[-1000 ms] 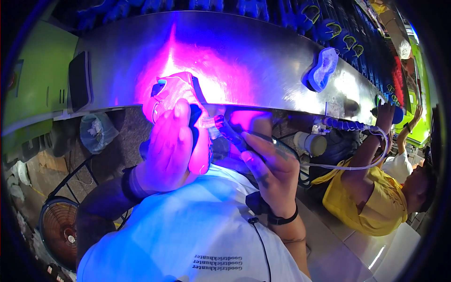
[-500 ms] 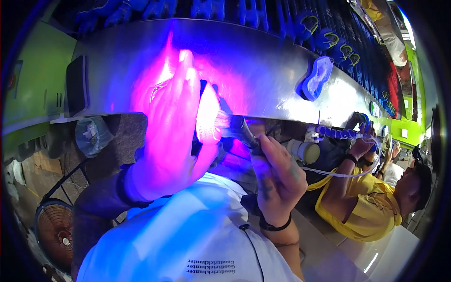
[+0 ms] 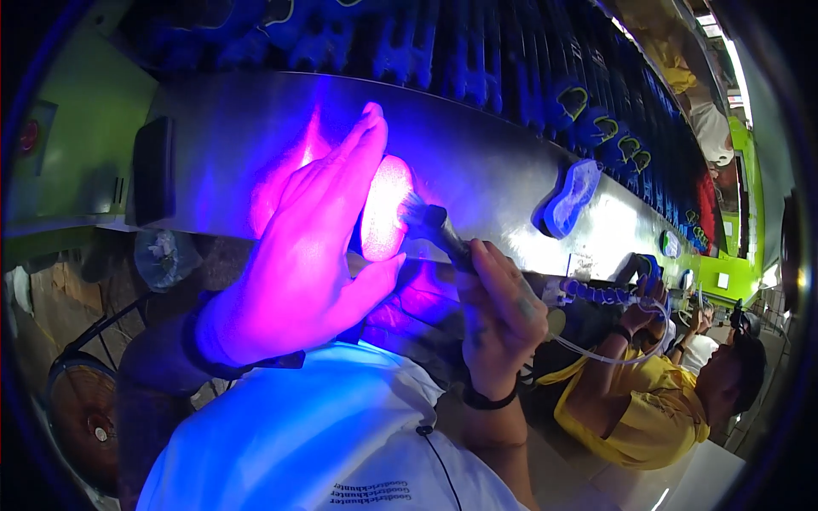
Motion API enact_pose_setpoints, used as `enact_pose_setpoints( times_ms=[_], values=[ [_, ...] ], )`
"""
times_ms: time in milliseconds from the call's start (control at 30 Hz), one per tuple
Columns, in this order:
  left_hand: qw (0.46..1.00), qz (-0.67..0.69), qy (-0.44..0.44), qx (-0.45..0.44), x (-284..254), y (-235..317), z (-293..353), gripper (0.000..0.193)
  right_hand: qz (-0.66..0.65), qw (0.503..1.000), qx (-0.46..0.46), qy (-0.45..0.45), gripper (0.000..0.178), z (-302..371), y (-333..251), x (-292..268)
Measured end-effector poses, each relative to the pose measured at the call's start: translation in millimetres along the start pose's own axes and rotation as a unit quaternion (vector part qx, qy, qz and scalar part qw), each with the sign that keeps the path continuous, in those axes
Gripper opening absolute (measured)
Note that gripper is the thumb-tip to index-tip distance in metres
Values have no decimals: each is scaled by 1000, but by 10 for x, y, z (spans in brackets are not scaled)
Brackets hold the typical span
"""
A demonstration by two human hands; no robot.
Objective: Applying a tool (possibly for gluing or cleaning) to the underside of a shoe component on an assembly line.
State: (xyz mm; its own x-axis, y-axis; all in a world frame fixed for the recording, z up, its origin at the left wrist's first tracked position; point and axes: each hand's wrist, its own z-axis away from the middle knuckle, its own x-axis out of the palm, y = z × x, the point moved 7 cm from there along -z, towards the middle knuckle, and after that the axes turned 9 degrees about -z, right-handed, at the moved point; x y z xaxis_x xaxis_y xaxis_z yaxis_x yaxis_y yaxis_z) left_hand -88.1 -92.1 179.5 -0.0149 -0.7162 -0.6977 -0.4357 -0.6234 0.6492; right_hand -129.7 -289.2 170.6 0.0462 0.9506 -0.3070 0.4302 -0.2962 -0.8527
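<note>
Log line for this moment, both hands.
left hand: holds shoe | right hand: holds brush, bristles at shoe | bench: sole-shaped piece

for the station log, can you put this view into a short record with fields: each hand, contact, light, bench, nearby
left hand: fingers and thumb around a shoe, pale underside facing the brush
right hand: grips a dark-handled brush
contact: bristles appear to meet the underside's right edge
light: pink-violet glow over left hand and shoe
bench: metal bench, a loose pale-blue shoe sole lying toward its right
nearby: co-worker in yellow at right; round fan at lower left
</note>
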Motion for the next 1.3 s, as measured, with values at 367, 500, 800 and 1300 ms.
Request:
enact_pose_setpoints(
  times_ms=[367,500,800,1300],
  values=[
    [985,81,-135,-64,16,-985,311,105,-102,985,138,5,38,443,681,476],
    [992,-6,-124,16,134,-856,436,112,-172,965,197,35,34,280,457,310],
    [955,115,-270,48,248,-299,594,120,-185,970,151,32,33,20,47,-11],
    [948,152,-272,-63,181,-408,549,123,-177,965,192,0,37,271,210,3]
  ],
)
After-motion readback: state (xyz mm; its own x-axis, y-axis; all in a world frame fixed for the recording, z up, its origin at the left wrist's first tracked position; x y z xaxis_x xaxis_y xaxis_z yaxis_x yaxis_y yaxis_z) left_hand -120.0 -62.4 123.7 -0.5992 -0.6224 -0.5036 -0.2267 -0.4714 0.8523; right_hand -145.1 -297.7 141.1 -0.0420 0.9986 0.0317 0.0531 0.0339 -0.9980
